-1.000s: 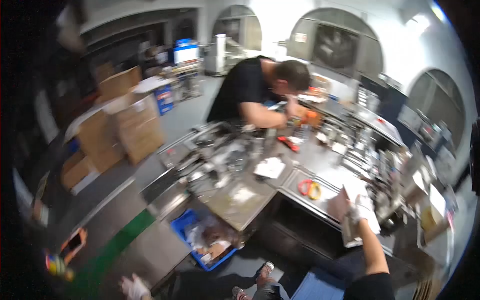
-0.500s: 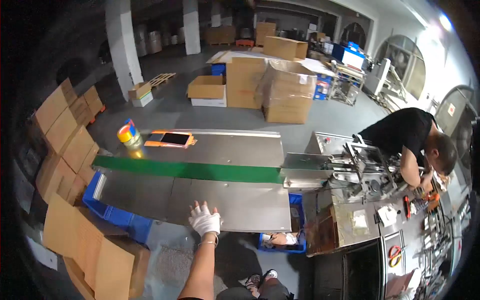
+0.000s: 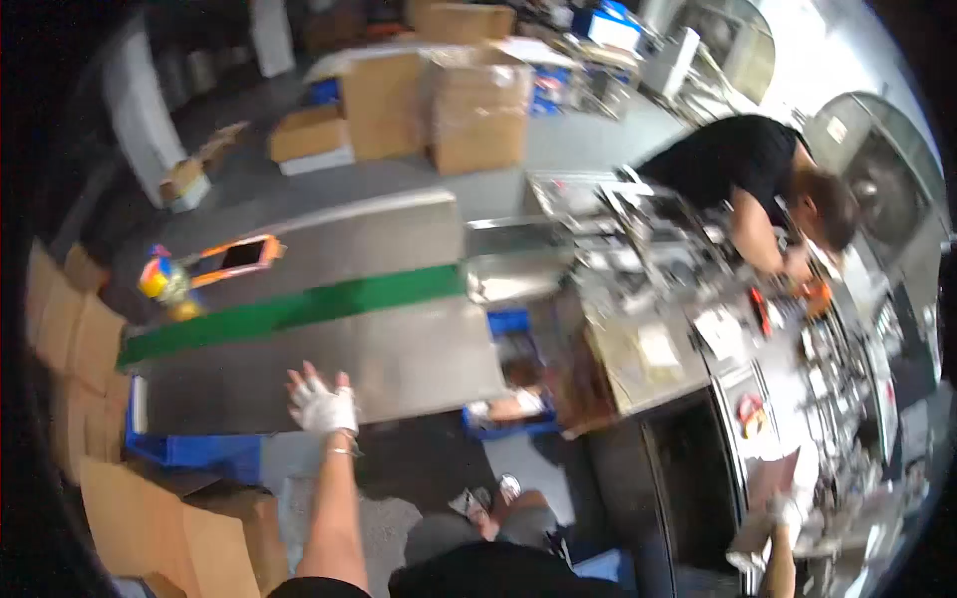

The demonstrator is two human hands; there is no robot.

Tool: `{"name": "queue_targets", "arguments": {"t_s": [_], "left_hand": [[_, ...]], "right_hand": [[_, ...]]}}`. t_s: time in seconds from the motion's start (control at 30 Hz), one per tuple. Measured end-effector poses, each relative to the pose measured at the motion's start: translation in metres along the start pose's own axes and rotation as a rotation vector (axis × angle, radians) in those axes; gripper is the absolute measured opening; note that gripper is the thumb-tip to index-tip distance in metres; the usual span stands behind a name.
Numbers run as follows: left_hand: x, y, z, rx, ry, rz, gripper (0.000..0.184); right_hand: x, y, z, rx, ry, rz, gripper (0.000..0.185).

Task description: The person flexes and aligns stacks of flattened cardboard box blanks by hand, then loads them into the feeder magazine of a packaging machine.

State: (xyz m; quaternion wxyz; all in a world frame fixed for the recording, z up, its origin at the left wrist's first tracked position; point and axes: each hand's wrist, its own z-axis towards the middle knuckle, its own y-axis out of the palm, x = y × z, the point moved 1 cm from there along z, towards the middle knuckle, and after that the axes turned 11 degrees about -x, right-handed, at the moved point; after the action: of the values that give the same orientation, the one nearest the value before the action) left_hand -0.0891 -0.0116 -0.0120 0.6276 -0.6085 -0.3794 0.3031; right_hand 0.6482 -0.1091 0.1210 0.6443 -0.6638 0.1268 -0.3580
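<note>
My left hand, in a white glove with bare fingertips, is spread at the near edge of a metal conveyor table. It holds nothing. A green belt runs along the table's middle. On the far side lie a phone in an orange surround and a yellow-and-blue container. At the lower right, my right hand, also white-gloved, is by the metal bench beside a brownish flat piece. Blur hides its fingers, so a grip on that piece cannot be made out.
A person in a black shirt bends over a metal machine on the right. Red-handled scissors lie on the bench. A blue bin stands under the table end. Cardboard boxes crowd the left.
My view has swung right and down, so the table and machine sit further left. My left hand stays spread at the table edge. More of my right forearm shows.
</note>
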Motion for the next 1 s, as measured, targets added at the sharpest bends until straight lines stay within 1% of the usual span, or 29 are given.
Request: {"name": "queue_targets", "arguments": {"t_s": [0.03,0.07,0.1,0.13,0.17,0.2,0.23,0.3,0.4,0.5,0.53,0.67,0.77,0.9,1.0], "left_hand": [[0.001,0.001,0.001,-0.043,-0.016,0.017,0.070],[0.004,-0.005,-0.002,-0.103,-0.011,0.038,0.070],[0.007,-0.011,-0.004,-0.159,-0.016,0.059,0.069],[0.007,-0.011,-0.003,-0.180,-0.024,0.082,0.068],[0.007,-0.012,-0.003,-0.194,-0.036,0.103,0.068],[0.009,-0.013,-0.004,-0.196,-0.031,0.107,0.068],[0.008,-0.011,-0.001,-0.209,-0.032,0.128,0.068],[0.011,-0.018,-0.007,-0.226,-0.014,0.124,0.069],[0.011,-0.014,-0.006,-0.234,-0.014,0.157,0.069],[0.007,-0.007,-0.001,-0.222,-0.015,0.163,0.069],[0.006,-0.007,-0.001,-0.216,-0.012,0.161,0.069],[0.007,-0.010,-0.003,-0.218,-0.023,0.146,0.069],[0.008,-0.014,-0.005,-0.216,-0.027,0.144,0.069],[0.010,-0.014,-0.006,-0.203,-0.039,0.143,0.069],[0.009,-0.014,-0.007,-0.187,-0.040,0.145,0.069]], "right_hand": [[0.035,0.086,0.073,-0.027,0.047,-0.044,0.065],[0.123,0.203,0.112,0.186,-0.019,-0.133,0.056],[0.132,0.221,0.112,0.103,0.023,-0.166,0.058],[0.129,0.214,0.123,0.029,0.061,-0.189,0.065],[0.095,0.159,0.097,0.025,0.161,-0.171,0.077],[0.045,0.083,0.058,0.020,0.163,-0.161,0.086],[0.044,0.077,0.061,-0.041,0.161,-0.088,0.086],[0.039,0.072,0.058,-0.006,0.159,-0.142,0.088],[0.043,0.050,0.057,-0.136,0.106,-0.015,0.089],[0.057,0.069,0.057,0.009,0.069,0.012,0.082],[0.054,0.069,0.051,0.098,0.021,0.004,0.073],[0.041,0.063,0.045,0.128,0.078,-0.017,0.066],[0.039,0.054,0.041,0.066,0.054,0.024,0.065],[0.042,0.063,0.043,0.143,0.032,-0.018,0.065],[0.035,0.050,0.039,0.099,0.020,0.011,0.067]]}}
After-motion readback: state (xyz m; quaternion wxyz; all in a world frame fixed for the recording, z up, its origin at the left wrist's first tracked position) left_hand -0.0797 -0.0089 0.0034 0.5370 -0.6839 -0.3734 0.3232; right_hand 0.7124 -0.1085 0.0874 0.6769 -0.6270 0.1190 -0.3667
